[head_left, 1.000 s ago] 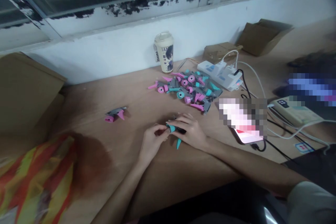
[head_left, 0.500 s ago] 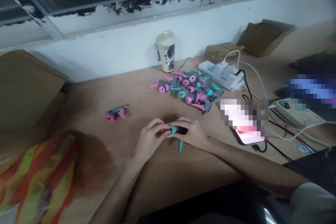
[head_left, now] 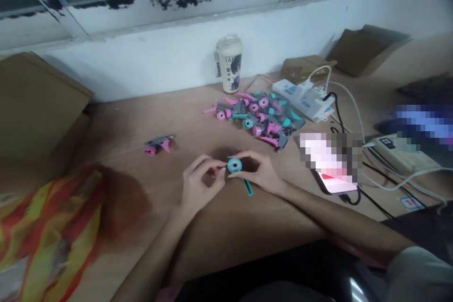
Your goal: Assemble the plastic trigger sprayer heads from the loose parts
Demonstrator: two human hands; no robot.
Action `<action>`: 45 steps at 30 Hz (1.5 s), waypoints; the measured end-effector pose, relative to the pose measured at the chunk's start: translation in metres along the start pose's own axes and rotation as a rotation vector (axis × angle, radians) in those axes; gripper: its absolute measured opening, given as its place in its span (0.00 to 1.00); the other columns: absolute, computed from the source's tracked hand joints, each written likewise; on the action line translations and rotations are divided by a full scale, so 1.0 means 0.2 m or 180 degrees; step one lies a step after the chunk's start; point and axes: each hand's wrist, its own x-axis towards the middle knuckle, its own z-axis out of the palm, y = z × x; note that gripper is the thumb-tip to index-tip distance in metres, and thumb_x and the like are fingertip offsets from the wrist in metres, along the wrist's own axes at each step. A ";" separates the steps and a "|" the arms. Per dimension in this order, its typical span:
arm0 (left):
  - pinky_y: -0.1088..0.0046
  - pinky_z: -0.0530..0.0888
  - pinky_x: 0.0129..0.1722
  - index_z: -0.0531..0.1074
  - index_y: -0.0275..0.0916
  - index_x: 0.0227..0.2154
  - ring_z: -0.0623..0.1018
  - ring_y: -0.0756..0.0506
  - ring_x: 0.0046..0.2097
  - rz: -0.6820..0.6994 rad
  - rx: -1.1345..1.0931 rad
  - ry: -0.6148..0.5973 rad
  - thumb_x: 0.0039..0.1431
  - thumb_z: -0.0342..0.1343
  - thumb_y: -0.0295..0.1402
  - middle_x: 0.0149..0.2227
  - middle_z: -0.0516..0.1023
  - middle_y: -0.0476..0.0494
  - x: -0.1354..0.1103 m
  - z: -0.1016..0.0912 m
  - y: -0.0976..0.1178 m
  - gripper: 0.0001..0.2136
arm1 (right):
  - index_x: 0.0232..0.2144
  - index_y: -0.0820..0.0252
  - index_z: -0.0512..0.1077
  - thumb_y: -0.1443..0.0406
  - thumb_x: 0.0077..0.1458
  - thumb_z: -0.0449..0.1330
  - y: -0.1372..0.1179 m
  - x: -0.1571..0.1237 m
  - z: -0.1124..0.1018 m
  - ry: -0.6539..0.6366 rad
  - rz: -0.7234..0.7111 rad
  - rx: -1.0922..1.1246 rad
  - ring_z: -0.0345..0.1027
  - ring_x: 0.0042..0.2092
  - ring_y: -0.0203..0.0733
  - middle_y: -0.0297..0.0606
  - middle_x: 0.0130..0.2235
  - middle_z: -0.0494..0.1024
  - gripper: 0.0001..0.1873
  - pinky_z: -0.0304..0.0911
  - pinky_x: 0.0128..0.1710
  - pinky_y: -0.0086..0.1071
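Observation:
My right hand [head_left: 264,170] grips a grey and teal trigger spray head [head_left: 234,165], its round collar facing me and its teal trigger hanging below. At the collar's left edge, my left hand [head_left: 203,180] has thumb and forefinger pinched together; whatever is between these fingertips is too small to make out. Beyond my hands lies a pile of spray heads [head_left: 256,122] in grey with pink or teal parts. A single grey and pink spray head [head_left: 158,145] rests apart on the table, left of the pile.
A lidded coffee cup [head_left: 230,63] stands by the wall. To the right are a power strip [head_left: 304,101] with cables, a lit phone [head_left: 329,170] and another phone [head_left: 403,153]. Cardboard boxes [head_left: 38,108] and a red-yellow bag [head_left: 56,236] occupy the left; more cardboard [head_left: 364,52] sits at back right.
The spray head in my right hand has turned, so its collar opening now faces me. My left fingers have shifted to the collar's left edge. The view has moved slightly.

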 end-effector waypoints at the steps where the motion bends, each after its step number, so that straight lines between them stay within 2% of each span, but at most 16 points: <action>1: 0.77 0.70 0.28 0.73 0.38 0.31 0.70 0.52 0.27 0.0039 -0.0003 -0.0035 0.54 0.53 0.28 0.26 0.69 0.49 -0.01 0.01 0.00 0.05 | 0.38 0.54 0.72 0.59 0.42 0.68 0.00 0.00 0.00 -0.0003 -0.0015 0.0007 0.73 0.43 0.42 0.37 0.40 0.78 0.18 0.66 0.47 0.41; 6: 0.78 0.70 0.28 0.71 0.39 0.32 0.69 0.53 0.27 0.0147 -0.0033 -0.0282 0.53 0.54 0.26 0.27 0.67 0.50 -0.03 0.08 -0.01 0.04 | 0.38 0.54 0.72 0.62 0.45 0.66 0.00 0.00 -0.01 0.0004 -0.0153 -0.0175 0.72 0.42 0.41 0.36 0.39 0.78 0.14 0.66 0.45 0.39; 11: 0.76 0.72 0.30 0.71 0.39 0.35 0.70 0.53 0.28 0.0181 -0.0102 -0.0522 0.52 0.55 0.28 0.33 0.67 0.47 -0.06 0.10 -0.03 0.06 | 0.36 0.54 0.72 0.63 0.44 0.66 -0.02 0.00 -0.02 0.0043 -0.0262 -0.0505 0.72 0.40 0.41 0.36 0.38 0.78 0.14 0.66 0.43 0.37; 16: 0.76 0.71 0.29 0.72 0.42 0.39 0.69 0.54 0.28 0.0230 0.0108 -0.0515 0.53 0.56 0.30 0.36 0.65 0.47 -0.06 0.09 -0.05 0.09 | 0.37 0.53 0.72 0.65 0.46 0.65 -0.01 0.00 -0.02 0.0057 -0.0469 -0.0693 0.71 0.42 0.41 0.34 0.38 0.78 0.13 0.64 0.45 0.38; 22: 0.75 0.72 0.32 0.73 0.41 0.37 0.72 0.52 0.31 0.0112 0.0557 -0.0415 0.54 0.55 0.33 0.37 0.66 0.46 -0.05 0.09 -0.05 0.08 | 0.35 0.54 0.72 0.66 0.45 0.65 0.00 0.00 -0.03 0.0063 -0.0644 -0.0901 0.71 0.40 0.41 0.35 0.35 0.77 0.12 0.63 0.49 0.42; 28: 0.71 0.74 0.36 0.70 0.43 0.42 0.74 0.47 0.40 0.0029 0.0551 -0.0489 0.53 0.57 0.36 0.41 0.67 0.44 -0.05 0.11 -0.06 0.13 | 0.34 0.55 0.72 0.62 0.45 0.66 -0.02 0.00 -0.03 0.0140 -0.0365 -0.1129 0.71 0.39 0.42 0.35 0.35 0.78 0.11 0.64 0.41 0.38; 30: 0.69 0.75 0.38 0.68 0.42 0.41 0.74 0.46 0.42 -0.0095 0.0364 -0.0373 0.53 0.58 0.36 0.42 0.69 0.43 -0.07 0.13 -0.05 0.13 | 0.35 0.55 0.72 0.62 0.45 0.66 -0.03 0.01 -0.03 0.0019 -0.0413 -0.1153 0.71 0.39 0.42 0.35 0.35 0.78 0.13 0.63 0.42 0.38; 33: 0.71 0.76 0.36 0.65 0.41 0.40 0.75 0.48 0.38 -0.0460 0.0071 -0.0156 0.52 0.59 0.36 0.38 0.73 0.45 -0.08 0.16 -0.05 0.14 | 0.37 0.54 0.71 0.64 0.48 0.64 -0.03 0.01 -0.03 -0.0212 -0.0542 -0.1156 0.71 0.40 0.41 0.34 0.36 0.78 0.11 0.61 0.46 0.41; 35: 0.72 0.76 0.35 0.64 0.40 0.43 0.76 0.48 0.37 -0.0623 -0.0027 -0.0045 0.52 0.59 0.36 0.36 0.74 0.46 -0.08 0.17 -0.05 0.16 | 0.39 0.53 0.71 0.64 0.49 0.63 -0.03 0.02 -0.03 -0.0299 -0.0585 -0.1170 0.71 0.41 0.41 0.34 0.37 0.79 0.12 0.60 0.49 0.43; 37: 0.72 0.76 0.35 0.63 0.41 0.47 0.76 0.48 0.37 -0.0649 0.0005 0.0028 0.53 0.59 0.35 0.36 0.75 0.46 -0.07 0.16 -0.05 0.19 | 0.43 0.53 0.70 0.62 0.49 0.63 -0.03 0.02 -0.03 -0.0383 -0.0642 -0.1201 0.70 0.47 0.42 0.35 0.43 0.78 0.16 0.58 0.53 0.44; 40: 0.74 0.76 0.33 0.66 0.42 0.48 0.76 0.49 0.36 -0.0640 0.0233 0.0222 0.53 0.58 0.35 0.36 0.73 0.47 -0.04 0.12 -0.08 0.19 | 0.51 0.52 0.65 0.58 0.49 0.63 -0.04 0.02 -0.03 -0.0448 -0.0681 -0.1264 0.63 0.55 0.44 0.39 0.53 0.71 0.26 0.54 0.57 0.47; 42: 0.75 0.76 0.32 0.68 0.42 0.47 0.75 0.50 0.35 -0.0645 0.0399 0.0473 0.54 0.58 0.35 0.36 0.72 0.47 -0.02 0.09 -0.11 0.17 | 0.54 0.51 0.63 0.57 0.49 0.63 -0.04 0.02 -0.03 -0.0415 -0.0636 -0.1289 0.60 0.57 0.44 0.39 0.56 0.68 0.30 0.54 0.58 0.47; 45: 0.73 0.76 0.33 0.69 0.41 0.47 0.75 0.49 0.36 -0.0602 0.0653 0.0945 0.53 0.59 0.36 0.38 0.70 0.46 0.01 0.05 -0.16 0.18 | 0.55 0.51 0.63 0.57 0.50 0.62 -0.04 0.01 -0.03 -0.0304 -0.0485 -0.1295 0.61 0.57 0.44 0.38 0.56 0.68 0.29 0.56 0.58 0.47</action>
